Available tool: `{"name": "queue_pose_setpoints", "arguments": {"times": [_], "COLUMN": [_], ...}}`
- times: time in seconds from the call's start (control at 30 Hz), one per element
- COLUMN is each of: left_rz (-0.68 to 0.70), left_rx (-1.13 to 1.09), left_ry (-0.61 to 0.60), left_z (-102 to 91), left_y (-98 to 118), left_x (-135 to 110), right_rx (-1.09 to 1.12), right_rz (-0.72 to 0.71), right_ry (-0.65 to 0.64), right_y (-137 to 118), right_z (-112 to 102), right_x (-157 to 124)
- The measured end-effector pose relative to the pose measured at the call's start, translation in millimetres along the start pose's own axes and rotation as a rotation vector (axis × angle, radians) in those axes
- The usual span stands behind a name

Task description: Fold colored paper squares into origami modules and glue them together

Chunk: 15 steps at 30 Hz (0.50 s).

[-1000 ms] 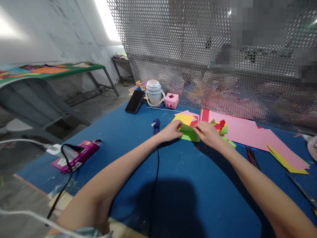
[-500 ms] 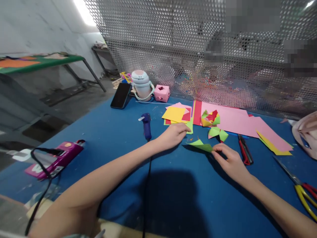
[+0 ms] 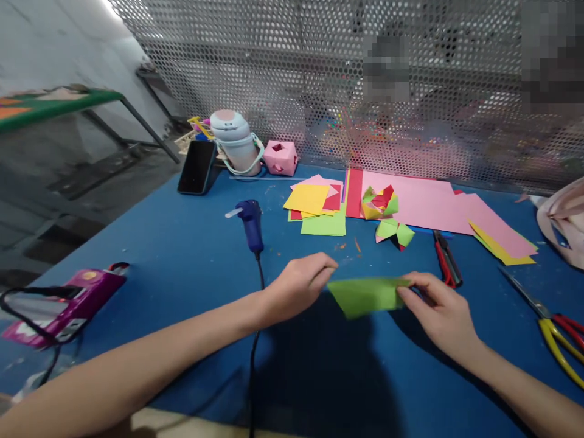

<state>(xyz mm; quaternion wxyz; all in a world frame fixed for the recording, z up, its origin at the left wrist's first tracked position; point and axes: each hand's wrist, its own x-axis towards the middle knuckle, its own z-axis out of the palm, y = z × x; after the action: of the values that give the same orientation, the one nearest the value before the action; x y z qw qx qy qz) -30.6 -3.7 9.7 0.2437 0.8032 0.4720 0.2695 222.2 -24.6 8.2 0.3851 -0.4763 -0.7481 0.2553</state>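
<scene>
My right hand (image 3: pixel 440 310) pinches the right edge of a piece of green paper (image 3: pixel 365 295), which hangs in the air above the blue table. Just left of the paper is my left hand (image 3: pixel 301 283), its fingers closed together and apart from the sheet. Whatever it may hold is hidden. Beyond the hands lie a stack of coloured paper squares (image 3: pixel 306 198), a folded red, yellow and green paper piece (image 3: pixel 380 202) and a smaller green folded piece (image 3: pixel 395 233). A blue glue gun (image 3: pixel 252 225) rests on the table left of my left hand.
Scissors (image 3: pixel 545 316) and red-handled pliers (image 3: pixel 446 258) lie at the right. A pink folded paper box (image 3: pixel 280 158), a white bottle (image 3: pixel 238 143) and a phone (image 3: pixel 197 167) stand at the back before a perforated metal screen (image 3: pixel 310 79). A magenta device (image 3: pixel 68 307) lies left.
My left hand has drawn back from the paper stack toward me. My right hand has brought the green paper nearer, and its broad face now shows. The view has shifted somewhat.
</scene>
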Motion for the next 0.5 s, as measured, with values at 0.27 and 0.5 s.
{"name": "queue_pose_setpoints", "arguments": {"times": [0.27, 0.5], "left_rz": [-0.289, -0.244], "left_rx": [-0.391, -0.285], "left_ry": [-0.145, 0.103], "left_z": [-0.6, 12.6], "left_y": [1, -13], "left_x": [4, 4], "right_rx": [0.166, 0.093], "right_rz": [0.414, 0.282], "right_ry": [-0.187, -0.184], "right_y": [5, 11], "right_z": [5, 7], "right_x": [16, 16]}}
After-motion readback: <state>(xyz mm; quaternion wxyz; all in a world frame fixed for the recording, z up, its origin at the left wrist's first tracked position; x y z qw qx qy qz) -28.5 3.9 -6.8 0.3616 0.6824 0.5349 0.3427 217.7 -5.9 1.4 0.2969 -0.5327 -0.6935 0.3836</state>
